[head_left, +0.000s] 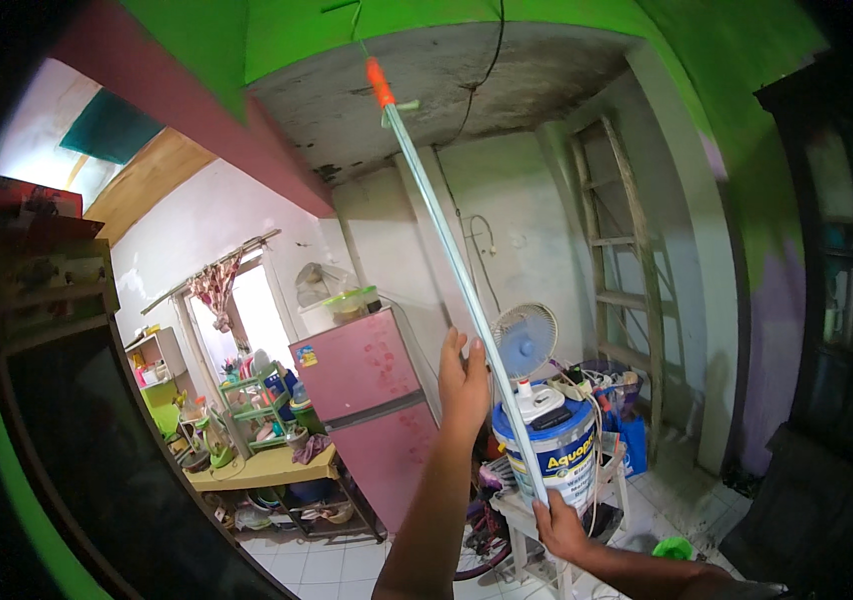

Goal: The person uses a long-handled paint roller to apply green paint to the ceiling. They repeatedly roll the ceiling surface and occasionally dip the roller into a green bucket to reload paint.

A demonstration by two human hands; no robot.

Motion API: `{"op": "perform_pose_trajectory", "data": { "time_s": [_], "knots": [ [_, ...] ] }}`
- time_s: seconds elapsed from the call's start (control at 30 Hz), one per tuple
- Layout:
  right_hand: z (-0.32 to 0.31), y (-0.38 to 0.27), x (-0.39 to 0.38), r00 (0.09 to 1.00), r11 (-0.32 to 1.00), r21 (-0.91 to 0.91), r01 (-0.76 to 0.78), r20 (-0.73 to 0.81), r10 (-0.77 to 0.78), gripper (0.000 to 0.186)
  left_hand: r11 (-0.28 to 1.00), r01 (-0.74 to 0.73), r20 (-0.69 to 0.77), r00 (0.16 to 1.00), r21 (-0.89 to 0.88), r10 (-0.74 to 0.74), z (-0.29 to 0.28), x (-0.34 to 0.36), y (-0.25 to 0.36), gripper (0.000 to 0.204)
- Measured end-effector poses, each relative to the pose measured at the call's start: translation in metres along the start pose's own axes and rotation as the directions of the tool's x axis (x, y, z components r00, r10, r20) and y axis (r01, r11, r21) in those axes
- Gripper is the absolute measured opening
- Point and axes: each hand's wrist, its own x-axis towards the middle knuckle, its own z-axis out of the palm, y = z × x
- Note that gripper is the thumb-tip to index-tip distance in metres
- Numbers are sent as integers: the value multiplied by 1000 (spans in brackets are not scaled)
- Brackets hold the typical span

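Right fingers (545, 516) clasp the pole (452, 247) low; left fingers (451, 352), parted, seem beside it.

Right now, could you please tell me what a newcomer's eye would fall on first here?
Probably the long pale pole, slanting up the middle to an orange end, its lower part gripped by the right hand. Next, perhaps the pink refrigerator left of centre and the bright green wall across the top.
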Motion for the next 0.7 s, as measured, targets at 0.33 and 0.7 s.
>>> {"op": "perform_pose_trajectory", "data": {
  "time_s": [0.33,0.7],
  "knots": [
    [1,-144,224,930,946,67,317,-217,-296,31,992,59,-99,993,-108,-70,-92,-58,-7,43],
    [-33,-401,389,878,896,103,431,-275,-391,29,980,51,-101,994,192,-32,-165,-87,8,39]
  ]
}}
